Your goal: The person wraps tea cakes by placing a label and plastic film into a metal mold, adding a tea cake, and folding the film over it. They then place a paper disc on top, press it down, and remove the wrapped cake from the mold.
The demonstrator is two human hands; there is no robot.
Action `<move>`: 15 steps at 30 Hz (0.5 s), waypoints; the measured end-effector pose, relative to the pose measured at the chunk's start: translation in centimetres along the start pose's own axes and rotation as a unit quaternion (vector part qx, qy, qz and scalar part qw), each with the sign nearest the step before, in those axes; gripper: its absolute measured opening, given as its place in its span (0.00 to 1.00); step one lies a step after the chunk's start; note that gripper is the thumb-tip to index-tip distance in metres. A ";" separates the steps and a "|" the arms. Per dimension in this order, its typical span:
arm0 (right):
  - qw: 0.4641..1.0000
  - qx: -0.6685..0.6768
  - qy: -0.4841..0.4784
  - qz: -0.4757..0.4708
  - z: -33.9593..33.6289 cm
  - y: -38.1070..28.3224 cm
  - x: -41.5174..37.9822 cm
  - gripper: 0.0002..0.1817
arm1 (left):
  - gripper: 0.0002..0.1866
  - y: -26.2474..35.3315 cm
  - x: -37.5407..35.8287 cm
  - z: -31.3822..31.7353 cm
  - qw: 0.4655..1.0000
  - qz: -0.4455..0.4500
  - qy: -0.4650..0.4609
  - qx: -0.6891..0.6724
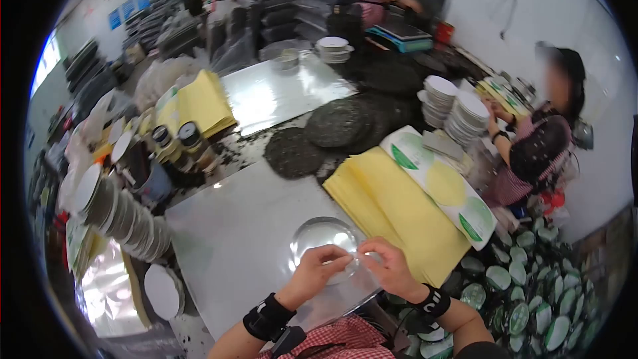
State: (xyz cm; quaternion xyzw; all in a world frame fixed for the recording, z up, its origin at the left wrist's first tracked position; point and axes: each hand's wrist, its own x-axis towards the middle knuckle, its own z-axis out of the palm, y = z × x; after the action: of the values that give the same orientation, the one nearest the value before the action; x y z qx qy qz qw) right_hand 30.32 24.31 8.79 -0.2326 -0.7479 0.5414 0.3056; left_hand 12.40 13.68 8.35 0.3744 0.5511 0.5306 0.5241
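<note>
Close together at the front edge of a metal sheet (pixel 232 226) are my two hands. The fingertips of my left hand (pixel 323 266) are pinched, and so are those of my right hand (pixel 387 267); something small and clear seems to be between them, too small to make out. Under and behind my left hand lies a round transparent dish (pixel 312 231) on the sheet. A stack of yellow paper (pixel 405 216) spreads to the right of my hands, beside a white strip with green and yellow circles (pixel 442 183).
Dark round cakes (pixel 339 121) lie beyond the sheet. Stacked white discs (pixel 126 219) lean at the left; more stacks (pixel 465 116) stand near a co-worker (pixel 541 139) at right. Green-and-white round packs (pixel 518 292) fill the lower right. Two jars (pixel 189 136) stand at the back left.
</note>
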 end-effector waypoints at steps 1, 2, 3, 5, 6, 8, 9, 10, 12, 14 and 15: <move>0.999 -0.034 0.001 -0.014 -0.4 -0.3 -0.1 0.06 | 0.10 -0.3 0.2 0.3 1.000 -0.011 0.001 -0.014; 0.999 -0.037 -0.012 0.002 -1.3 -1.2 -0.1 0.07 | 0.09 -0.2 0.4 0.6 0.999 -0.023 0.002 -0.027; 0.997 -0.067 0.034 -0.008 -2.3 -0.7 -0.7 0.07 | 0.08 -0.2 0.5 0.9 0.999 -0.034 0.006 -0.040; 0.985 -0.125 0.114 -0.031 -4.8 1.4 -1.5 0.06 | 0.07 -0.4 1.3 1.1 0.998 -0.036 0.013 -0.044; 0.962 -0.214 0.164 -0.050 -6.9 2.6 -2.1 0.07 | 0.07 -0.6 1.7 0.9 0.998 -0.041 0.010 -0.036; 0.885 -0.382 0.262 -0.055 -11.6 4.8 -4.1 0.08 | 0.08 -0.7 2.6 1.0 0.999 -0.048 0.015 -0.019; 0.838 -0.463 0.283 -0.060 -14.0 6.0 -5.4 0.12 | 0.08 -0.9 3.1 1.4 0.999 -0.036 0.016 -0.004; 0.807 -0.504 0.307 -0.030 -16.2 8.1 -7.0 0.18 | 0.09 -1.0 3.7 2.0 0.999 -0.024 0.018 0.011; 0.771 -0.548 0.323 -0.021 -19.1 10.2 -9.4 0.22 | 0.09 -1.3 4.9 3.1 0.999 -0.019 0.013 0.031; 0.749 -0.575 0.328 -0.015 -21.1 12.0 -10.3 0.25 | 0.10 -1.6 5.8 4.4 0.998 -0.039 -0.005 0.042; 0.749 -0.577 0.324 -0.030 -21.7 12.7 -10.3 0.23 | 0.11 -1.9 6.2 5.2 0.998 -0.045 -0.010 0.045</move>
State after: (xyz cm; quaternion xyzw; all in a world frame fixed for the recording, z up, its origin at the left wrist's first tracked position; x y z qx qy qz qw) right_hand 53.17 35.72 -0.53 -0.5036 -0.7806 -0.1102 0.3534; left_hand 16.63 20.39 5.99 0.3780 0.5855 0.4775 0.5351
